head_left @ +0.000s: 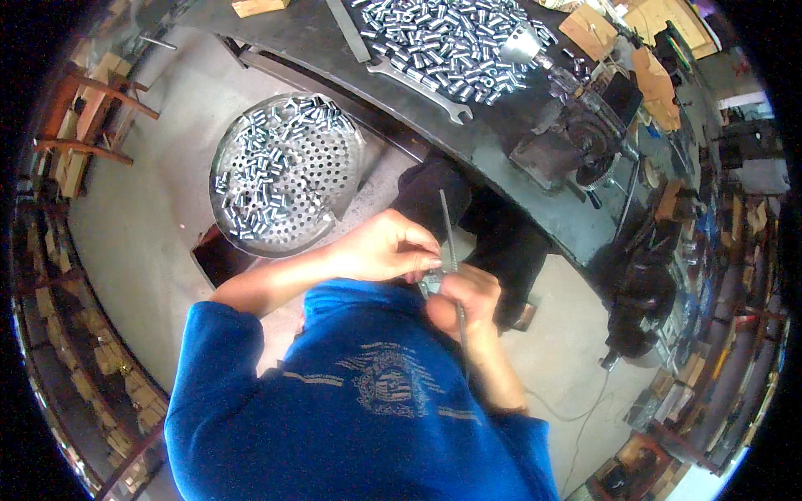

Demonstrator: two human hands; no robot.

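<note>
In front of my chest, my right hand [470, 296] is wrapped around a metal vernier caliper [448, 224], whose long thin beam points away from me. My left hand [386, 248] is closed in a pinch by the caliper's jaws, touching or nearly touching my right fingers. Whatever sits between the left fingertips is too small and covered to make out. Beyond my left forearm stands a round perforated metal tray [330, 179], partly covered with short shiny metal sleeves [261, 163].
A dark bench [493, 138] holds a large pile of metal sleeves [443, 42], an open-ended wrench [422, 88], a flat metal bar [347, 30] and a greasy machine with a handwheel [576, 138]. A wooden stool [96, 117] stands far left. Cables [576, 417] trail on the floor at right.
</note>
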